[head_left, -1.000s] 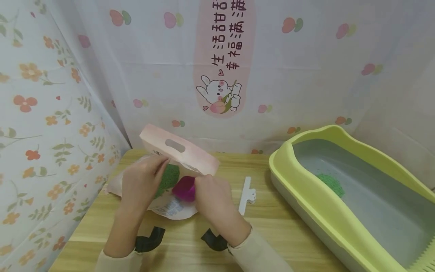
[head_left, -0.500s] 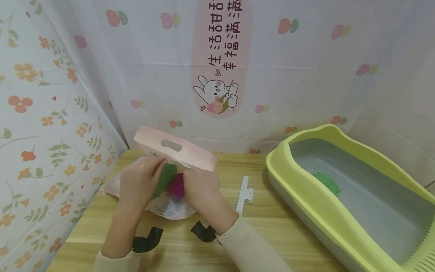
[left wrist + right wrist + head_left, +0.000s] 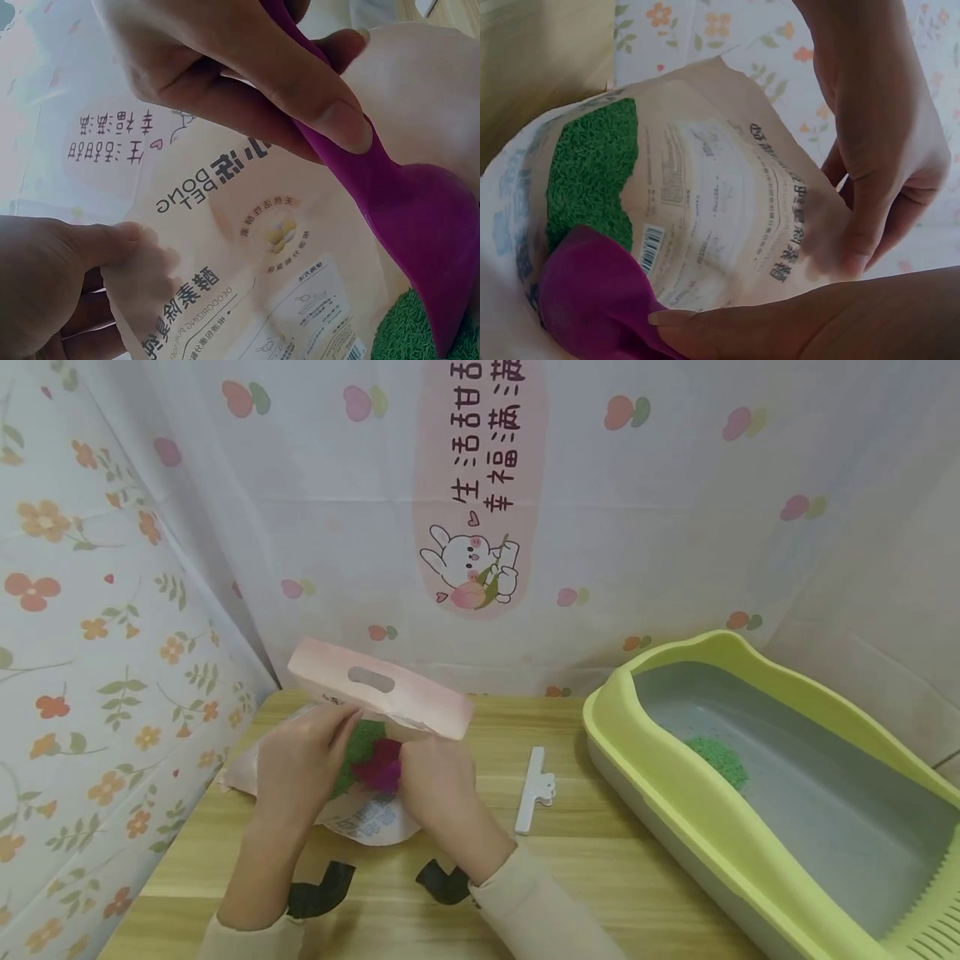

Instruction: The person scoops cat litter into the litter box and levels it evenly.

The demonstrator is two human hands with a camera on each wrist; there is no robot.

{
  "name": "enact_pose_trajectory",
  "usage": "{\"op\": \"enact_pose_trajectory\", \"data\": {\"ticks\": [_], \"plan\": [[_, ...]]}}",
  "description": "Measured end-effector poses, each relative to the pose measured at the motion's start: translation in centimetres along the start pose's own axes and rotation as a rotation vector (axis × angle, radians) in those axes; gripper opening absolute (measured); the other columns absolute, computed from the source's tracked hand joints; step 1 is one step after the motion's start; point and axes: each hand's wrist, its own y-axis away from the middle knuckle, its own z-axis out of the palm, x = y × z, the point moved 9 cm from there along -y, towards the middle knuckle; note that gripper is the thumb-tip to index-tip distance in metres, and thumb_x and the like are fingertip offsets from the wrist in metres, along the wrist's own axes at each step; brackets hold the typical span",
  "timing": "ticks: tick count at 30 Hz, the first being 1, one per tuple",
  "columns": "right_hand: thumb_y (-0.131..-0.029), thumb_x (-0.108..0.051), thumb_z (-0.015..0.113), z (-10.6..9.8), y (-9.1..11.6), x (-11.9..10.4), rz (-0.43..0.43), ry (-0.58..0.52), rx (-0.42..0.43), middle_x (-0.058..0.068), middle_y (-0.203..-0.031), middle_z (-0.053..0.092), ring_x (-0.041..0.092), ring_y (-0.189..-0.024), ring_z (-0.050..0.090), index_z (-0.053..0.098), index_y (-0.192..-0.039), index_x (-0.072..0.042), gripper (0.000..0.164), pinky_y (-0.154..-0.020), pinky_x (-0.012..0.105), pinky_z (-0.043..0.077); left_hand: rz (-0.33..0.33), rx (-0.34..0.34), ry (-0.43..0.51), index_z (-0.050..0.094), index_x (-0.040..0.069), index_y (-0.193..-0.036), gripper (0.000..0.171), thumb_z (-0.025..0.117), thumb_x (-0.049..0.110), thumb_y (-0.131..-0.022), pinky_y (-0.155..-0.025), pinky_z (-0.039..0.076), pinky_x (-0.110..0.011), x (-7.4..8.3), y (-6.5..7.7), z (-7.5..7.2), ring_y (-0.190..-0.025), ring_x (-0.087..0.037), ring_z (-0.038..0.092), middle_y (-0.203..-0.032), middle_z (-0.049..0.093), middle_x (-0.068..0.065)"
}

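A pink bag (image 3: 375, 814) of green cat litter pellets (image 3: 592, 169) lies with its mouth spread on the left of the table. My left hand (image 3: 300, 764) pinches the bag's edge between thumb and fingers. In my right hand (image 3: 438, 781) is a purple scoop (image 3: 420, 217), gripped by its handle. The scoop's bowl is inside the bag mouth, with its tip at the pellets. In the right wrist view the scoop (image 3: 592, 292) covers part of the pellets.
At right stands a grey litter box (image 3: 810, 793) with a yellow-green rim (image 3: 675, 768) and a small heap of green pellets (image 3: 716, 762) inside. A white bag clip (image 3: 531, 789) lies between bag and box. A patterned cloth (image 3: 645, 568) hangs behind the wooden table (image 3: 592, 868).
My right hand has moved left with the scoop, taking its bowl further into the bag toward the pellets. My left hand keeps its pinch on the bag's edge.
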Motion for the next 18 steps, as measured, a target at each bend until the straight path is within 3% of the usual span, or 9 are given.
{"op": "enact_pose_trajectory", "data": {"ticks": [8,18], "plan": [[-0.088,-0.026,0.075,0.9,0.2,-0.5,-0.003,-0.008,0.023,-0.006,-0.060,0.062,0.012,-0.051,0.054,0.070,-0.067,-0.020,0.022,-0.038,0.031,0.041,0.009,0.001,0.000,0.077,0.004,-0.094,0.009,0.077,0.012,-0.088,-0.053,0.052,-0.043,0.1,0.1,0.1,-0.067,-0.031,0.071,-0.082,0.076,-0.012],[-0.085,-0.046,0.079,2.6,-0.3,-0.8,0.028,-0.022,-0.064,-0.006,-0.075,0.074,0.013,-0.061,0.065,0.077,-0.085,-0.022,0.024,-0.044,0.032,0.045,0.024,0.001,0.008,0.077,0.005,-0.093,0.008,0.077,0.011,-0.087,-0.053,0.052,-0.043,0.2,0.2,0.1,-0.065,-0.029,0.071,-0.080,0.076,-0.011]]}}
